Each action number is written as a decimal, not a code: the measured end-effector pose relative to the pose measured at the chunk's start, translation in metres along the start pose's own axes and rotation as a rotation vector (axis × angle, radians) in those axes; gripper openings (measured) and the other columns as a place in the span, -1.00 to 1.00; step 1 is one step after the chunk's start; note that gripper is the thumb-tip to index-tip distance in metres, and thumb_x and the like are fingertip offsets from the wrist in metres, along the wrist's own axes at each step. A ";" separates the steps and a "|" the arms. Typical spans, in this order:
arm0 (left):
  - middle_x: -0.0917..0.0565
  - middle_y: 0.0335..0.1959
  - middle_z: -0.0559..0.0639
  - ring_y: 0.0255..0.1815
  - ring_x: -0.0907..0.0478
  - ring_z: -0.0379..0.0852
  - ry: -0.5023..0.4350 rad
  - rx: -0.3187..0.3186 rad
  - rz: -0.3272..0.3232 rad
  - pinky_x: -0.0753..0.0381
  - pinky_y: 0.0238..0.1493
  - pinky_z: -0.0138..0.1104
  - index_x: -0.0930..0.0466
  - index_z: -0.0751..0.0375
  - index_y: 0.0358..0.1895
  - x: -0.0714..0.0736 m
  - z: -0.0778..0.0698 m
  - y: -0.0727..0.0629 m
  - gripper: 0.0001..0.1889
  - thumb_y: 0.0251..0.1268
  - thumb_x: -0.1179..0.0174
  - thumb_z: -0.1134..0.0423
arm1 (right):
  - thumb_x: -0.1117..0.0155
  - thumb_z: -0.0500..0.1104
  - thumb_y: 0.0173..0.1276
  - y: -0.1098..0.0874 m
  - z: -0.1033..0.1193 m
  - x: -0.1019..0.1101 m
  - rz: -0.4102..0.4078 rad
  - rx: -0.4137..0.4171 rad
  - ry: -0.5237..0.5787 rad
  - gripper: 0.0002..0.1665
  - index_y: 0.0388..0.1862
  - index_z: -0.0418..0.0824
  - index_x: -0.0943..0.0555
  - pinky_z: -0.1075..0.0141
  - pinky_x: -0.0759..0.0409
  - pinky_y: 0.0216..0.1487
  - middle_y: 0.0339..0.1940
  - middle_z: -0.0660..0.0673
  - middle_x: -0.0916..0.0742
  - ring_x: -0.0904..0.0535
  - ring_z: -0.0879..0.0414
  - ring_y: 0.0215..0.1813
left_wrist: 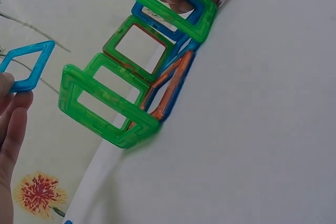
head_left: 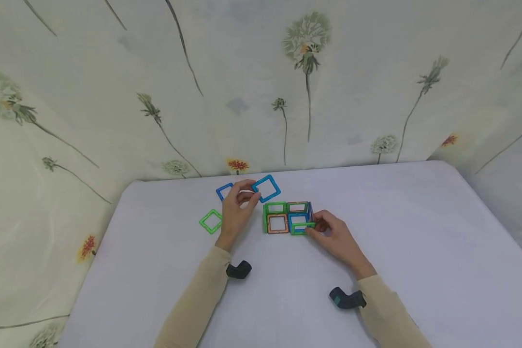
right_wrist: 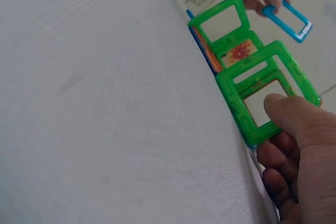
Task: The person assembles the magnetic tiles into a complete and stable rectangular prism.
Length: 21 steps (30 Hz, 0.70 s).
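My left hand [head_left: 236, 209] pinches a light blue square magnetic tile [head_left: 275, 184] by one corner, above the table and apart from the built piece. The built piece is an open box of square frame tiles, with an orange tile [head_left: 268, 224] and a blue one side by side as its base. Green walls stand at its left end and along the back. At its right end, my right hand [head_left: 337, 237] grips the front green tile [right_wrist: 233, 111], thumb on the outer face and fingers behind the end. The front of the orange base tile has no wall.
On the white-covered table [head_left: 269, 290], a loose green tile [head_left: 206, 216] lies left of my left hand. A loose blue tile [head_left: 219, 195] lies behind that hand, partly hidden. Flower-patterned cloth [head_left: 261, 125] rises along the table's far edge.
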State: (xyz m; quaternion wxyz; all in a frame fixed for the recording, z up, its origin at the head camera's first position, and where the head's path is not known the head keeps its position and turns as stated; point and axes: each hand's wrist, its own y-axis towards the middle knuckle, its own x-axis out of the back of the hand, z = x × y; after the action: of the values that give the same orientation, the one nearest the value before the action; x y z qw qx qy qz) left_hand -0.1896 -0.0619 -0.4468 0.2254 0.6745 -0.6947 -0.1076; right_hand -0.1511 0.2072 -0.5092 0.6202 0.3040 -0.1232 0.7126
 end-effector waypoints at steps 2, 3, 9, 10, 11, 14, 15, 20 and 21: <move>-0.57 -0.10 0.28 -0.21 -0.65 0.05 0.001 -0.010 0.009 -0.63 -0.01 -0.35 -0.45 0.36 0.10 0.000 0.000 -0.001 -0.64 0.23 -0.21 0.41 | -0.34 0.00 0.23 0.000 0.000 0.000 0.001 -0.003 -0.002 -0.69 -0.10 -0.01 -0.50 0.43 -0.48 -0.21 -0.34 0.06 -0.61 -0.48 0.19 -0.26; -0.57 -0.10 0.29 -0.22 -0.65 0.05 0.001 -0.015 0.014 -0.63 -0.01 -0.35 -0.45 0.36 0.10 0.000 0.000 -0.002 -0.64 0.23 -0.21 0.41 | -0.34 -0.01 0.24 0.000 0.000 0.000 0.002 -0.005 -0.002 -0.69 -0.10 -0.01 -0.50 0.43 -0.48 -0.21 -0.34 0.05 -0.61 -0.48 0.18 -0.26; -0.57 -0.09 0.30 -0.23 -0.65 0.06 0.012 -0.023 0.046 -0.62 -0.03 -0.38 -0.45 0.34 0.09 0.000 -0.001 -0.005 -0.64 0.23 -0.21 0.41 | -0.34 0.00 0.24 0.000 0.001 0.000 0.005 -0.003 0.002 -0.69 -0.09 -0.01 -0.50 0.43 -0.47 -0.22 -0.34 0.05 -0.61 -0.47 0.18 -0.26; -0.57 -0.08 0.29 -0.22 -0.65 0.06 0.012 -0.018 0.052 -0.63 -0.03 -0.36 -0.46 0.32 0.09 0.000 0.000 -0.005 -0.64 0.23 -0.21 0.40 | -0.34 0.00 0.24 0.000 0.001 -0.001 0.005 -0.001 0.000 -0.69 -0.09 -0.01 -0.50 0.43 -0.46 -0.22 -0.34 0.05 -0.61 -0.47 0.18 -0.26; -0.57 -0.06 0.25 -0.21 -0.66 0.01 0.013 -0.025 0.057 -0.62 -0.03 -0.37 -0.47 0.27 0.10 -0.001 0.005 -0.006 -0.65 0.24 -0.21 0.37 | -0.34 0.00 0.24 0.000 0.001 -0.001 0.005 0.000 -0.002 -0.69 -0.09 -0.01 -0.50 0.43 -0.46 -0.22 -0.34 0.05 -0.61 -0.47 0.18 -0.26; -0.59 -0.02 0.14 -0.20 -0.66 -0.04 0.025 -0.028 0.079 -0.62 -0.03 -0.34 -0.47 0.24 0.10 -0.001 0.009 -0.008 -0.64 0.24 -0.23 0.34 | -0.34 -0.01 0.24 0.001 0.001 -0.001 0.006 -0.001 -0.002 -0.69 -0.09 -0.01 -0.50 0.43 -0.46 -0.22 -0.34 0.05 -0.60 -0.47 0.18 -0.26; -0.59 -0.01 0.11 -0.19 -0.65 -0.05 0.031 -0.032 0.088 -0.63 -0.03 -0.34 -0.47 0.24 0.10 -0.001 0.009 -0.009 -0.64 0.24 -0.23 0.33 | -0.34 -0.01 0.24 0.001 0.001 0.000 0.006 -0.001 -0.001 -0.69 -0.09 -0.01 -0.50 0.43 -0.46 -0.22 -0.33 0.05 -0.60 -0.47 0.18 -0.26; -0.60 0.02 0.11 -0.19 -0.65 -0.01 0.056 -0.062 0.140 -0.63 -0.02 -0.28 -0.48 0.29 0.08 0.000 -0.002 -0.013 -0.66 0.23 -0.22 0.38 | -0.34 -0.01 0.24 0.001 0.001 0.000 0.007 -0.006 -0.001 -0.67 -0.08 -0.02 -0.50 0.43 -0.47 -0.22 -0.32 0.05 -0.61 -0.47 0.18 -0.26; -0.60 0.02 0.11 -0.19 -0.64 -0.02 0.061 -0.068 0.149 -0.62 -0.01 -0.28 -0.48 0.29 0.08 -0.001 -0.003 -0.014 -0.66 0.23 -0.22 0.38 | -0.34 -0.01 0.24 0.001 0.001 0.000 0.006 -0.006 -0.002 -0.67 -0.07 -0.02 -0.50 0.43 -0.47 -0.22 -0.32 0.05 -0.61 -0.47 0.17 -0.26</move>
State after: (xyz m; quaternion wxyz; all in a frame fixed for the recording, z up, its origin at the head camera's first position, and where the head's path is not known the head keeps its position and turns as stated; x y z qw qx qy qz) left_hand -0.1756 -0.0616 -0.4508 0.2768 0.6158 -0.7317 -0.0937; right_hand -0.1515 0.2067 -0.5083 0.6186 0.3026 -0.1271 0.7139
